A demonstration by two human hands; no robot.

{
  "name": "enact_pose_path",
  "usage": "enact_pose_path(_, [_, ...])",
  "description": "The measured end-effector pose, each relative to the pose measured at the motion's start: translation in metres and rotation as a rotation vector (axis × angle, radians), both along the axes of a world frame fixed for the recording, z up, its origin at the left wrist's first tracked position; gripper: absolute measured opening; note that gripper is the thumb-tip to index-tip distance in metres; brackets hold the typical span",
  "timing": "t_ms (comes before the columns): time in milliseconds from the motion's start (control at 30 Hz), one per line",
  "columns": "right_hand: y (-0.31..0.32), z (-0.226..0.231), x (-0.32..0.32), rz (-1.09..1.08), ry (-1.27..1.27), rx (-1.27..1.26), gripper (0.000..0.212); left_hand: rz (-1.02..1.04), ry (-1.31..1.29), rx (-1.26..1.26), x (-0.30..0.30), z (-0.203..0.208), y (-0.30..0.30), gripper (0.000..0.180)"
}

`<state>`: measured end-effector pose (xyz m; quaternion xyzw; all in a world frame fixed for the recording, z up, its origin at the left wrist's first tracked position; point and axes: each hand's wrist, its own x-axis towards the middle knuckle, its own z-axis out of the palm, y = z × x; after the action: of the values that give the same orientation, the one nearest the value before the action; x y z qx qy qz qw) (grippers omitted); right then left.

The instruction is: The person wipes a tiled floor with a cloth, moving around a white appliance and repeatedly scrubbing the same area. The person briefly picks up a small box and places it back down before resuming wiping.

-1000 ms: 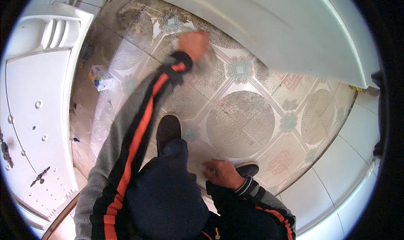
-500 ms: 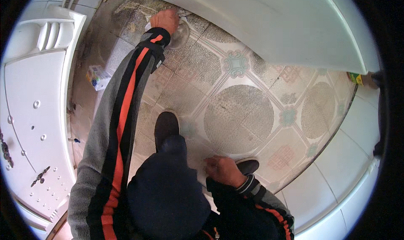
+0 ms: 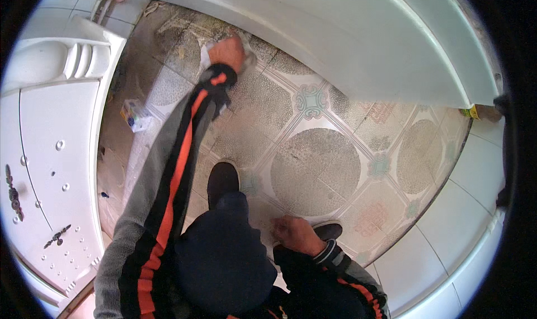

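The left hand (image 3: 228,53) holds a pale wad (image 3: 205,56) showing at either side, its long axis blurred and hidden. The right hand (image 3: 299,235) curls; whether around anything, I cannot tell.

honestly the tiled floor (image 3: 316,170) looks matt and pebbly rough, with smoother bands. Left of the floor there's a smooth glossy white cabinet (image 3: 61,117) with dull metal-looking handles (image 3: 57,237), right of it shiny glazed white tiles (image 3: 414,257), and the left sleeve (image 3: 140,229) over it is fuzzy matt cloth
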<state>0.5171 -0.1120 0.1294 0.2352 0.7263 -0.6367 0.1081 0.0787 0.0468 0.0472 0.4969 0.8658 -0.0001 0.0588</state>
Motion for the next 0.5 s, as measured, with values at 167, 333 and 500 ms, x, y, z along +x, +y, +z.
enact_pose_path(167, [0.067, 0.052, -0.020, -0.212, 0.065, 0.100, 0.025, -0.210, -0.001, 0.317, 0.043, -0.047, -0.051, 0.018])
enact_pose_path(333, [0.157, 0.167, -0.008, -0.715, 0.212, 1.160, 0.033, -0.199, -0.043, 0.255, 0.037, -0.042, -0.057, 0.017])
enact_pose_path(500, [0.235, 0.234, -0.031, -0.268, 0.328, 1.860, 0.047, -0.276, -0.023, 0.281, 0.046, -0.033, -0.053, 0.013])
